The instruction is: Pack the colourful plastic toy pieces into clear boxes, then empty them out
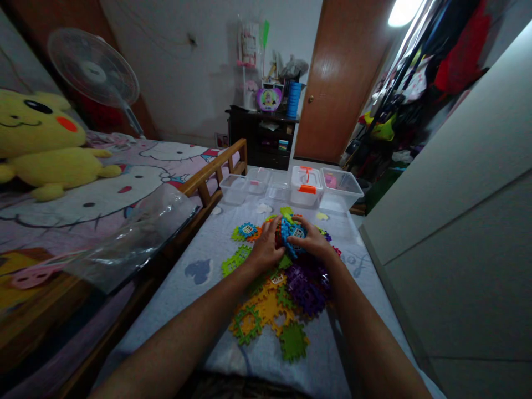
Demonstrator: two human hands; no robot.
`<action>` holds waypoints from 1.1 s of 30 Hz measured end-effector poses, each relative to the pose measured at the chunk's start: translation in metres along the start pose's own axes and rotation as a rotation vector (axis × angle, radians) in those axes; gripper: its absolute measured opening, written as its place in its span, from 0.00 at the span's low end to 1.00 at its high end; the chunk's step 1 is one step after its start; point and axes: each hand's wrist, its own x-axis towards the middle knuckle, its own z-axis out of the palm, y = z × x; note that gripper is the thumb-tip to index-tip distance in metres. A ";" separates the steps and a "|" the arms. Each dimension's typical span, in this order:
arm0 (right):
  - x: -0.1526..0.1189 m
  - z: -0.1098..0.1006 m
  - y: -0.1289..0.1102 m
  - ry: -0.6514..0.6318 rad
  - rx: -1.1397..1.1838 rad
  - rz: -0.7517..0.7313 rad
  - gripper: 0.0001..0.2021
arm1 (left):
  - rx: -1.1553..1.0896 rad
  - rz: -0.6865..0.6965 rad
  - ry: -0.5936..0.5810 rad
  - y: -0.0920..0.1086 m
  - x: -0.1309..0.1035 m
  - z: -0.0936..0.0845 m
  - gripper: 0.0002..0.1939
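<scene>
Between my two hands, just above a pile of loose pieces, are blue interlocking building pieces [296, 235] with notched edges and a small white window. My left hand [266, 245] grips their left side, where some red shows under the fingers. From the right, my right hand [311, 239] holds the same pieces, its thumb across the front. Below my hands lie purple pieces [307, 285], yellow-orange pieces [266, 302] and a green square piece [293, 341]. More light green pieces [236, 260] lie left of my left hand. My fingers hide part of the blue pieces.
Clear plastic boxes [234, 189] line the table's far end, one with an orange-latched lid [306, 188]. A wooden bed rail [216, 172] runs along the left. On the bed are a yellow plush toy [45, 149] and a clear plastic bag [137, 238]. A pale cabinet [465, 221] stands right.
</scene>
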 end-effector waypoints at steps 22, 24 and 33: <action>0.056 -0.034 -0.014 -0.061 -0.658 0.080 0.13 | 0.222 -0.072 -0.110 -0.026 -0.081 -0.076 0.30; 0.077 -0.020 -0.013 -0.063 -0.694 0.137 0.24 | 0.285 -0.088 -0.146 -0.031 -0.094 -0.076 0.41; 0.091 0.022 -0.001 -0.277 -0.779 0.279 0.52 | 0.428 -0.069 -0.269 -0.049 -0.109 -0.061 0.56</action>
